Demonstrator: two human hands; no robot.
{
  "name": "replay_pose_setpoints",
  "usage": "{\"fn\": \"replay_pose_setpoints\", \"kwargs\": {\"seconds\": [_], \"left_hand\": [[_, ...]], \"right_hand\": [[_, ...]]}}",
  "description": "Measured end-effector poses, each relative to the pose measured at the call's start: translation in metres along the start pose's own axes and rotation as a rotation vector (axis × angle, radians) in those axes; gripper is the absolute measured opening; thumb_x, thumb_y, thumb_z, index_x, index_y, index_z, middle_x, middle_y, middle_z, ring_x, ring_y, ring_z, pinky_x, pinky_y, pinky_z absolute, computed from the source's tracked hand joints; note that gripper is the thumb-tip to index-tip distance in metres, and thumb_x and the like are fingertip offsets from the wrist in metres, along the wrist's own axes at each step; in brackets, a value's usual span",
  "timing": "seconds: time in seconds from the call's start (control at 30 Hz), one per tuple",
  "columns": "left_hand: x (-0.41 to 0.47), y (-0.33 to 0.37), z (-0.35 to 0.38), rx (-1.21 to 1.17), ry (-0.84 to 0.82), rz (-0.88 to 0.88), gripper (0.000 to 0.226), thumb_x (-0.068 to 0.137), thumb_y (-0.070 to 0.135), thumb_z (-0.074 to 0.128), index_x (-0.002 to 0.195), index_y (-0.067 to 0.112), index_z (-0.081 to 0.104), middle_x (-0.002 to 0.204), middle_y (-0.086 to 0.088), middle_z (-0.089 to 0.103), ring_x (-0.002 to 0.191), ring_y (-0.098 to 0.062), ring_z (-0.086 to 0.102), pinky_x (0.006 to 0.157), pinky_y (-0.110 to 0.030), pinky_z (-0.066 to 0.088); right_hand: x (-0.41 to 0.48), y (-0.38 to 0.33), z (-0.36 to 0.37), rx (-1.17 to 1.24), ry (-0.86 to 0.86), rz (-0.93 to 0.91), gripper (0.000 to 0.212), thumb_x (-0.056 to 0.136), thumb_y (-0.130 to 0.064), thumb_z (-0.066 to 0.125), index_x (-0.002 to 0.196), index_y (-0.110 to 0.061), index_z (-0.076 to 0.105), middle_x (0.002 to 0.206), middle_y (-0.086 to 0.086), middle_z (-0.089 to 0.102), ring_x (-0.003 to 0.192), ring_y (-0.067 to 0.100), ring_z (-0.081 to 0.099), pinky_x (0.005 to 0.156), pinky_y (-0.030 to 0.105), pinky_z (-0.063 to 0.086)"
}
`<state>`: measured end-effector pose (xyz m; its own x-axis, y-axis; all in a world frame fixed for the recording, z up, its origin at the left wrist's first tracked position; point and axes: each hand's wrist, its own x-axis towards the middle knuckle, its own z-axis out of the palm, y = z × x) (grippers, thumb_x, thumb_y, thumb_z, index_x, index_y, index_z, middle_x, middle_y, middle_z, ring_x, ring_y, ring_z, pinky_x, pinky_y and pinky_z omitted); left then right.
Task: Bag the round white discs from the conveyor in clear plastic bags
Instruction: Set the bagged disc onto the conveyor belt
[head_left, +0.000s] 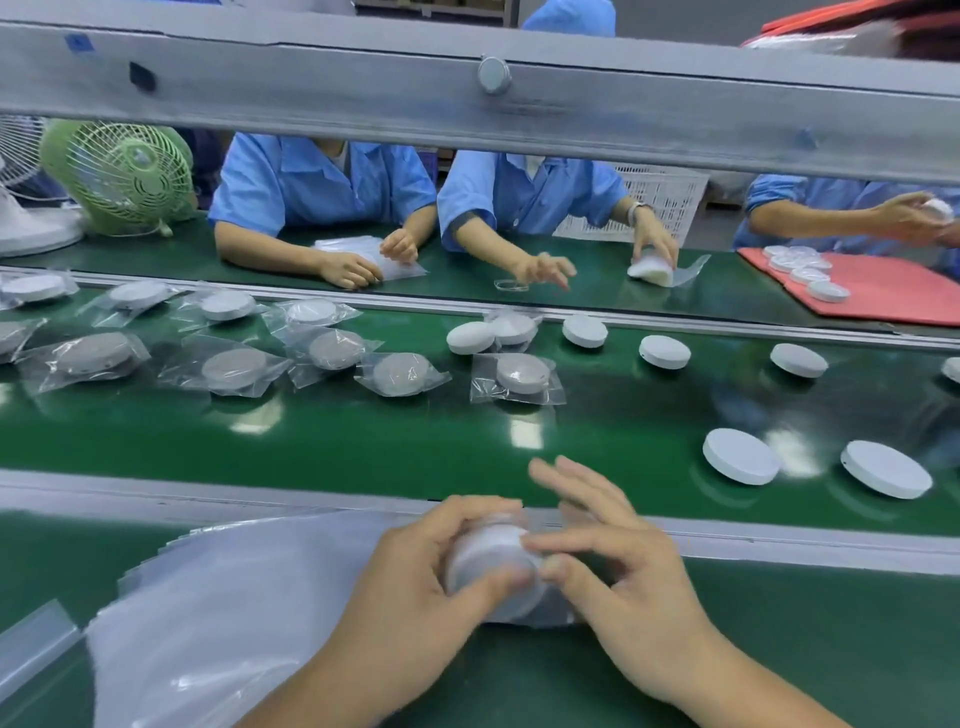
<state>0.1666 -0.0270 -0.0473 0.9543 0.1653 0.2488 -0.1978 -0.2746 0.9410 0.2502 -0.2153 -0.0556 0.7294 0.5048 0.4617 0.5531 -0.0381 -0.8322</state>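
Note:
My left hand (415, 577) grips a round white disc (491, 553) wrapped in a clear plastic bag, just above the near green ledge. My right hand (613, 561) touches the disc's right side with thumb and forefinger, its other fingers spread. A stack of empty clear bags (218, 597) lies to the left of my hands. On the green conveyor (363, 436), two bare discs (742, 456) (886, 468) lie at the right. More bare discs (665, 352) sit farther back. Several bagged discs (400, 373) lie toward the left.
A grey overhead rail (493, 98) crosses the top. Across the belt, people in blue shirts (322, 182) handle bags and discs. A green fan (124, 171) stands at the far left. A red tray (872, 291) with discs sits at the far right, a white basket (660, 208) behind.

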Motion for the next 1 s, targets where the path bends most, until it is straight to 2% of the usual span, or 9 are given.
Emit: {"fn": "replay_pose_setpoints", "kwargs": {"seconds": [0.1,0.2,0.3,0.4,0.5,0.67,0.73,0.8,1.0], "left_hand": [[0.0,0.006,0.008,-0.035,0.269,0.076,0.016,0.087,0.029,0.069,0.102,0.036,0.07,0.101,0.013,0.075,0.094,-0.004,0.071,0.081,-0.017,0.052],[0.003,0.009,-0.007,0.268,0.296,0.096,0.017,0.093,0.044,0.062,0.109,0.045,0.055,0.112,0.027,0.059,0.102,0.001,0.059,0.08,-0.014,0.046],[0.009,0.008,-0.041,0.872,0.068,0.066,0.018,0.086,0.057,0.053,0.098,0.044,0.049,0.101,0.029,0.049,0.1,0.001,0.048,0.086,-0.021,0.042],[0.011,0.003,-0.054,1.028,-0.206,-0.03,0.032,0.085,0.065,0.055,0.106,0.044,0.066,0.107,0.03,0.058,0.105,0.003,0.047,0.092,-0.024,0.045],[0.013,-0.004,-0.042,0.948,-0.295,0.08,0.032,0.095,0.055,0.054,0.116,0.037,0.07,0.12,0.025,0.063,0.113,0.003,0.048,0.098,-0.011,0.033],[0.013,-0.015,-0.032,0.847,-0.295,0.163,0.031,0.1,0.048,0.052,0.117,0.034,0.074,0.124,0.026,0.063,0.12,0.009,0.043,0.096,0.001,0.019],[0.01,-0.018,-0.03,0.821,-0.275,0.2,0.027,0.101,0.041,0.054,0.115,0.033,0.075,0.122,0.026,0.064,0.117,0.01,0.046,0.098,0.001,0.022],[0.009,-0.017,-0.028,0.801,-0.251,0.2,0.022,0.099,0.035,0.057,0.104,0.031,0.077,0.113,0.028,0.066,0.111,0.011,0.051,0.1,-0.006,0.035],[0.01,-0.014,-0.025,0.58,-0.021,0.113,0.014,0.094,0.022,0.067,0.088,0.029,0.077,0.101,0.036,0.066,0.1,0.011,0.061,0.088,-0.007,0.044]], "right_hand": [[0.004,-0.006,0.01,0.152,-0.254,0.233,0.043,0.068,-0.053,0.087,0.11,-0.052,0.076,0.12,-0.017,0.073,0.108,0.001,0.068,0.089,0.026,0.056],[0.029,0.004,0.005,-0.102,-0.052,0.214,0.036,0.061,-0.057,0.083,0.096,-0.059,0.075,0.09,-0.02,0.073,0.081,-0.001,0.065,0.077,0.014,0.048],[0.081,0.031,-0.027,-0.435,0.251,0.159,0.028,0.074,-0.041,0.085,0.093,-0.058,0.073,0.098,-0.02,0.07,0.091,0.002,0.058,0.082,0.012,0.042],[0.132,0.069,-0.061,-0.797,0.216,0.306,0.028,0.095,-0.016,0.067,0.114,-0.034,0.077,0.116,-0.001,0.075,0.099,0.024,0.064,0.081,0.025,0.044],[0.151,0.086,-0.067,-0.862,-0.129,0.505,0.03,0.104,-0.035,0.053,0.131,-0.029,0.066,0.131,0.007,0.069,0.112,0.03,0.064,0.087,0.03,0.047],[0.109,0.081,-0.096,-1.485,0.055,0.446,0.066,0.086,-0.084,0.028,0.138,-0.049,0.047,0.149,0.003,0.05,0.137,0.034,0.042,0.104,0.053,0.03],[0.077,0.089,-0.12,-1.441,-0.037,0.614,0.079,0.086,-0.085,0.031,0.152,-0.043,0.03,0.157,0.009,0.037,0.141,0.037,0.038,0.108,0.053,0.034],[0.058,0.09,-0.136,-1.255,-0.012,0.602,0.067,0.095,-0.062,0.046,0.152,-0.028,0.042,0.142,0.012,0.045,0.122,0.037,0.055,0.101,0.045,0.047],[0.05,0.029,-0.098,-0.855,-0.14,-0.01,0.039,0.092,-0.018,0.075,0.125,-0.036,0.064,0.115,-0.012,0.065,0.105,0.018,0.064,0.092,0.032,0.048]]}}
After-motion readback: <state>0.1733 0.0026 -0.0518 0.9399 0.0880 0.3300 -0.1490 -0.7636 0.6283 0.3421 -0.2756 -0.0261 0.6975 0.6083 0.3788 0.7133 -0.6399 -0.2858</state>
